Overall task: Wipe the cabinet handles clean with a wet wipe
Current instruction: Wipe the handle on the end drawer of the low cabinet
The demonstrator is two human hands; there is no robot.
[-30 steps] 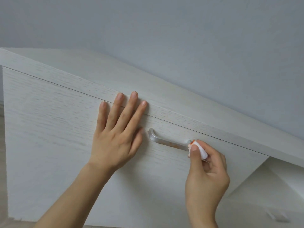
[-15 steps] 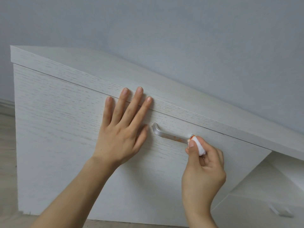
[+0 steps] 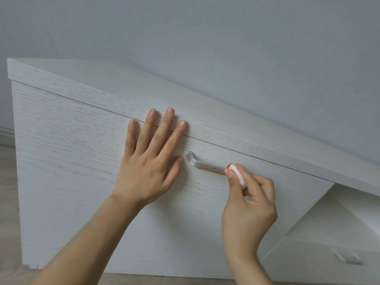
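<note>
Our left hand [image 3: 149,161] lies flat, fingers straight, on the white cabinet front [image 3: 67,153] — just beside the silver handle [image 3: 202,165]; our right hand [image 3: 248,204] pinches the folded wet wipe [image 3: 238,175], its orange-stained tip touching the handle's bar

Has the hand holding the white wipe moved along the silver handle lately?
Yes. The right hand with its white wet wipe slid left along the silver metal handle, towards its bent left end.

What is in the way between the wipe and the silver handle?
Nothing visible. The right hand pinches the wet wipe right against the handle. The left hand lies flat on the cabinet front, beside the handle's left end, not on it.
</note>
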